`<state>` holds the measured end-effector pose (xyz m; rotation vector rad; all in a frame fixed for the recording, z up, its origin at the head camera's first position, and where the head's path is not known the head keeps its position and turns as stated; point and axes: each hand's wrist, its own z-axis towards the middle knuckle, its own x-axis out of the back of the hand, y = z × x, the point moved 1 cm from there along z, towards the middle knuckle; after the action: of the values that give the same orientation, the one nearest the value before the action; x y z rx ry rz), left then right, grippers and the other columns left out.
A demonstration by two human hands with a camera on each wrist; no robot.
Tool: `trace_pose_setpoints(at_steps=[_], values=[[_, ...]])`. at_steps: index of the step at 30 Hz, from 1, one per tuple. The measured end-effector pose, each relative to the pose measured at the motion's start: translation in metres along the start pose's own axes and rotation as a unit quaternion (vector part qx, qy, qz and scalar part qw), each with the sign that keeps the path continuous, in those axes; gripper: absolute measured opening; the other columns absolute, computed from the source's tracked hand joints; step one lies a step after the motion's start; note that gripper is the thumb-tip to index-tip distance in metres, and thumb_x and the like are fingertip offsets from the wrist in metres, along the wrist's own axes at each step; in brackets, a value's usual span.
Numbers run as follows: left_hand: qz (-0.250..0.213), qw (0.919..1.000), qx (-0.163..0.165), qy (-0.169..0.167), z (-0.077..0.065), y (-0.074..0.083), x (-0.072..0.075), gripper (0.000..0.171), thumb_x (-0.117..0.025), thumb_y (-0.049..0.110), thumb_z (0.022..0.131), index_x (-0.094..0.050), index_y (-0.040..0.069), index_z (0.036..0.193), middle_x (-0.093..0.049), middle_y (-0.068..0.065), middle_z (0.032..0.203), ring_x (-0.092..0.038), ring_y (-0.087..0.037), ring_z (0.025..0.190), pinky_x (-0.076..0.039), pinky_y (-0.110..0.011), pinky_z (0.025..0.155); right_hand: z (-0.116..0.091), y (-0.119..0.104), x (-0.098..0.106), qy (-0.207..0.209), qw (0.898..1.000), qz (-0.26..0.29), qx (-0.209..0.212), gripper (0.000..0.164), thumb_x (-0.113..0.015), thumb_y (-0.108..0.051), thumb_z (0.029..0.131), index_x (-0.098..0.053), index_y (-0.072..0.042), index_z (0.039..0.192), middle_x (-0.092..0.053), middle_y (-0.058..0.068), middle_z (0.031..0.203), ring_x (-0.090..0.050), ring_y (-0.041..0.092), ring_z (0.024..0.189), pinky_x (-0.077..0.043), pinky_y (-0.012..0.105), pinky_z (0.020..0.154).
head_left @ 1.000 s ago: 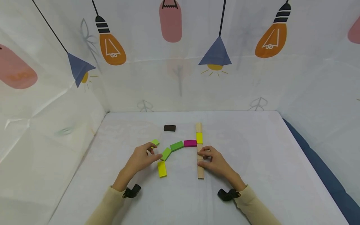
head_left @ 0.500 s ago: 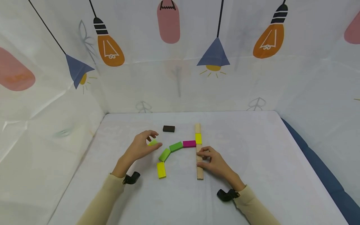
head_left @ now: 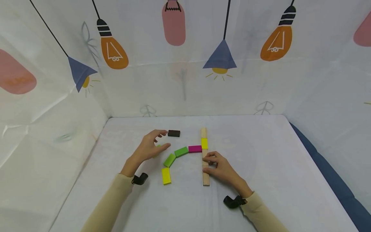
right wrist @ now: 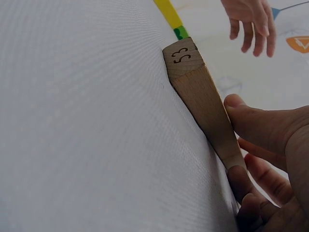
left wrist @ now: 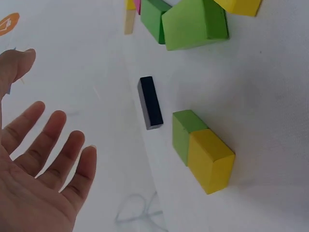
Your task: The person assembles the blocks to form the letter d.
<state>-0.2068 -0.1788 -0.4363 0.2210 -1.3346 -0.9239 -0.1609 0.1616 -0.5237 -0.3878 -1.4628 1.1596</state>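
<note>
My left hand [head_left: 146, 146] hovers with spread, relaxed fingers just left of a dark brown wooden block [head_left: 174, 133]. Below it, a light green block [left wrist: 181, 133] and a yellow block [left wrist: 212, 162] stand together, mostly hidden by the hand in the head view. With thumb and fingertips, my right hand [head_left: 220, 166] holds a plain wooden block [right wrist: 205, 104] marked 53, part of a straight row. From that row's yellow block [head_left: 204, 143] a curve runs left: a magenta block [head_left: 195, 149], a green block [head_left: 181, 152], a lighter green block [head_left: 169, 160] and another yellow block [head_left: 166, 176].
The blocks lie on a white-covered table [head_left: 261, 154]. A white sheet [head_left: 185, 83] printed with lamps and bulbs hangs behind and at the sides. Each wrist carries a black camera [head_left: 232, 201] just beyond the sleeve.
My left hand has moved away from the lighter green curve block, past the green and yellow pair, up toward the dark block. My right hand stays at the wooden row.
</note>
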Motion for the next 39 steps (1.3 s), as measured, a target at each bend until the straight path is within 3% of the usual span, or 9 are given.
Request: trace_pose_setpoints(at_steps=[5, 15, 20, 29, 39], values=[[-0.027, 0.9996, 0.007, -0.009, 0.008, -0.011, -0.004, 0.055, -0.081, 0.025, 0.089, -0.061, 0.005, 0.137, -0.064, -0.015, 0.133, -0.062, -0.042, 0.118, -0.057, -0.052, 0.090, 0.000, -0.001, 0.000, 0.001, 1.000, -0.001, -0.001, 0.045, -0.086, -0.023, 0.085, -0.074, -0.005, 0.124, -0.062, 0.006, 0.123, -0.058, 0.017, 0.099, -0.052, 0.027, 0.085], [-0.040, 0.9967, 0.050, -0.051, 0.026, -0.031, -0.015, 0.058, -0.077, 0.030, 0.093, -0.058, 0.008, 0.143, -0.063, -0.018, 0.136, -0.058, -0.041, 0.124, -0.054, -0.052, 0.098, -0.001, -0.003, 0.000, 0.001, 1.000, 0.003, 0.004, 0.044, -0.084, -0.023, 0.086, -0.074, -0.003, 0.124, -0.063, 0.008, 0.123, -0.059, 0.018, 0.099, -0.052, 0.028, 0.085], [-0.027, 0.9964, 0.060, -0.053, 0.036, -0.035, -0.017, 0.057, -0.077, 0.031, 0.093, -0.058, 0.009, 0.142, -0.063, -0.014, 0.138, -0.058, -0.039, 0.126, -0.053, -0.051, 0.101, -0.001, -0.004, 0.000, -0.004, 1.000, 0.004, -0.002, 0.044, -0.085, -0.023, 0.086, -0.074, -0.004, 0.125, -0.062, 0.007, 0.124, -0.059, 0.018, 0.100, -0.052, 0.027, 0.086], [-0.057, 0.9942, 0.065, -0.063, 0.051, -0.042, -0.025, 0.063, -0.077, 0.035, 0.093, -0.056, 0.008, 0.145, -0.061, -0.018, 0.139, -0.053, -0.040, 0.130, -0.048, -0.054, 0.106, -0.002, -0.004, 0.001, -0.002, 1.000, 0.004, -0.003, 0.044, -0.085, -0.021, 0.085, -0.074, -0.004, 0.124, -0.062, 0.007, 0.124, -0.058, 0.018, 0.099, -0.051, 0.026, 0.085], [-0.044, 0.9944, 0.070, -0.065, 0.063, -0.045, -0.032, 0.064, -0.076, 0.036, 0.094, -0.054, 0.007, 0.147, -0.057, -0.018, 0.146, -0.049, -0.038, 0.137, -0.042, -0.055, 0.113, -0.002, -0.001, 0.000, -0.002, 1.000, 0.001, 0.000, 0.044, -0.084, -0.025, 0.087, -0.074, -0.005, 0.125, -0.062, 0.006, 0.124, -0.058, 0.018, 0.100, -0.052, 0.028, 0.085]])
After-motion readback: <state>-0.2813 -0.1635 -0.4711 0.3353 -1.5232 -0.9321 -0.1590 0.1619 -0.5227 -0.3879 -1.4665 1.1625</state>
